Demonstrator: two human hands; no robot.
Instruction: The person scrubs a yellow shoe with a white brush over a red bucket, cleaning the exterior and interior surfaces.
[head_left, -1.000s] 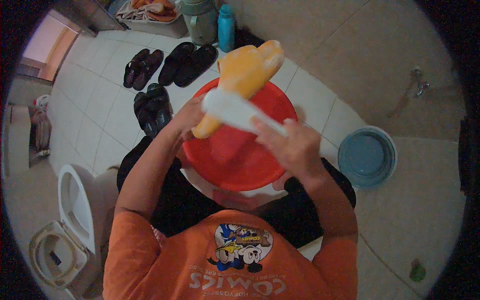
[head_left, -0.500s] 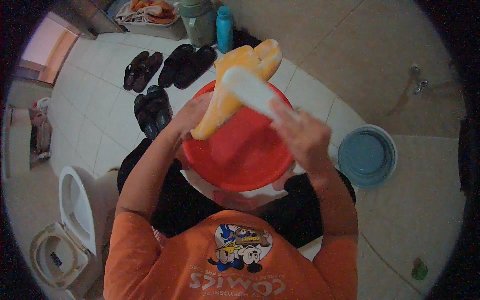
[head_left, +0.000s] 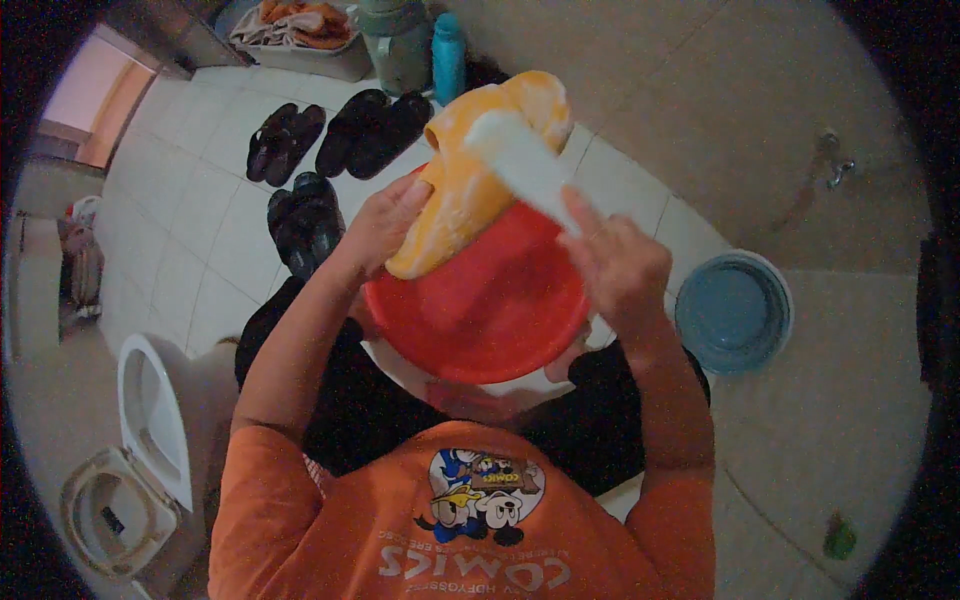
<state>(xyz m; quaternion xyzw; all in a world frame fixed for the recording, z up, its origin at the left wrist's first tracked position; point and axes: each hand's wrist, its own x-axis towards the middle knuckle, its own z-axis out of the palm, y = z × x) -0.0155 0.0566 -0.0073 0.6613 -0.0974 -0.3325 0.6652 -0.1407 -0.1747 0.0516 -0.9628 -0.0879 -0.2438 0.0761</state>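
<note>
My left hand grips the edge of a yellow slipper, its thumb on the near side. White, foam-like streaks mark the slipper, which is held tilted over a red basin. In my right hand is a pale scrubbing brush, its head lying against the slipper's upper part. The brush is slightly smeared by motion, and its bristles cannot be made out. Below, the basin stands between my legs; what its bottom holds is too dim to tell.
A blue-grey basin stands at right, below a wall tap. Dark slippers lie on the tiles at left. Behind are a blue bottle, a greenish jug and a tub of cloths. A toilet is at lower left.
The brush and my right hand have shifted slightly right along the slipper. The slipper has turned a little, and my left thumb now shows on its edge.
</note>
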